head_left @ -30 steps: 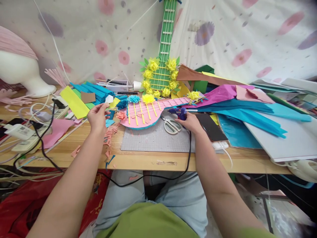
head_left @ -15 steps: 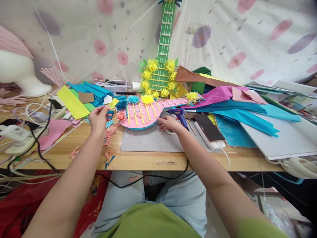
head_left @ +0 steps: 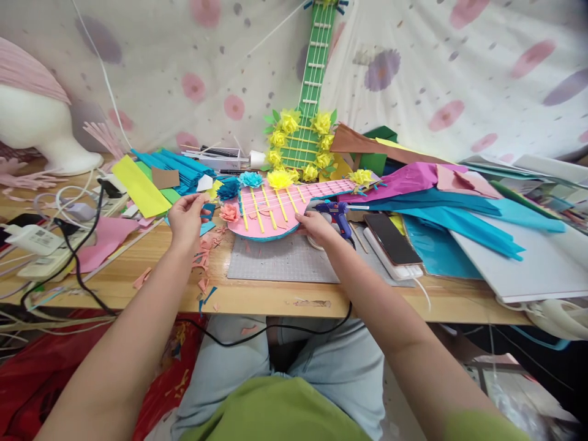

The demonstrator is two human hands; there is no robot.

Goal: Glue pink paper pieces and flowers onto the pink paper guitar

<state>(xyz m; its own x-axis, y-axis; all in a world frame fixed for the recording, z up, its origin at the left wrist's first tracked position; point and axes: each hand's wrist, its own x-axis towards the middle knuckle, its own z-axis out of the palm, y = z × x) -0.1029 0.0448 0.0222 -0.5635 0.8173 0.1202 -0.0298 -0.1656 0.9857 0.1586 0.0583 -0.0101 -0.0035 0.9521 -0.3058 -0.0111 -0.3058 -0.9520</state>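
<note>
A pink paper guitar [head_left: 257, 214] with yellow strips, white strings and a blue edge lies over the grey cutting mat [head_left: 275, 263]. Coral, blue and yellow paper flowers sit along its rim. At the guitar's inner curve, my right hand [head_left: 316, 225] has its fingers closed on the edge. To the left of the coral flower [head_left: 229, 212], my left hand [head_left: 186, 215] is raised in a pinch; whatever may be between its fingertips is too small to make out. A blue glue gun [head_left: 340, 217] rests just beyond my right hand.
A green paper guitar [head_left: 301, 147] with yellow flowers stands against the curtain. Blue crepe paper [head_left: 174, 171], coloured sheets, cables [head_left: 73, 257] and a power strip crowd the left. A phone [head_left: 390, 239] and more paper lie right. Paper scraps [head_left: 202, 257] litter the front.
My right hand has moved slightly up to the pink guitar's edge, and its fingers have closed there. My left hand keeps its pinch in nearly the same place. The whole view has shifted a little.
</note>
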